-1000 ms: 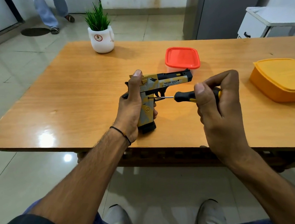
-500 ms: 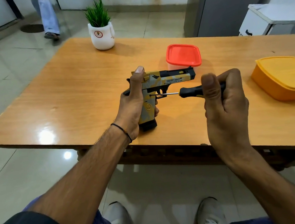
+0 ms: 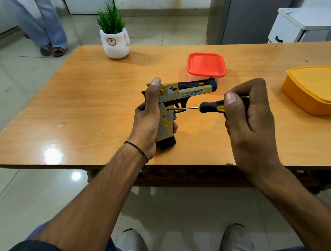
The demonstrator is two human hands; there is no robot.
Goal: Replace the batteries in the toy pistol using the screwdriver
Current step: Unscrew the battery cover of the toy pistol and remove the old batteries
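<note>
The toy pistol point(image 3: 189, 90), yellow, grey and black, stands upright with its grip base on the wooden table point(image 3: 88, 105), barrel pointing right. My left hand point(image 3: 149, 119) grips its handle from behind, thumb up along the rear of the slide. My right hand point(image 3: 246, 114) holds the black and yellow screwdriver point(image 3: 210, 106) by the handle, its thin shaft lying level. The tip sits at the upper part of the grip, just under the slide. No batteries are in sight.
A closed red-lidded box point(image 3: 205, 65) sits just behind the pistol's muzzle. A closed orange box point(image 3: 319, 89) lies at the right. A white potted plant point(image 3: 115, 42) stands at the far edge. A person's legs point(image 3: 45, 23) are on the floor beyond, far left.
My right hand has turned on the screwdriver handle, thumb shifting from one side to the other. The person in the background has walked right. The pistol stays in place.
</note>
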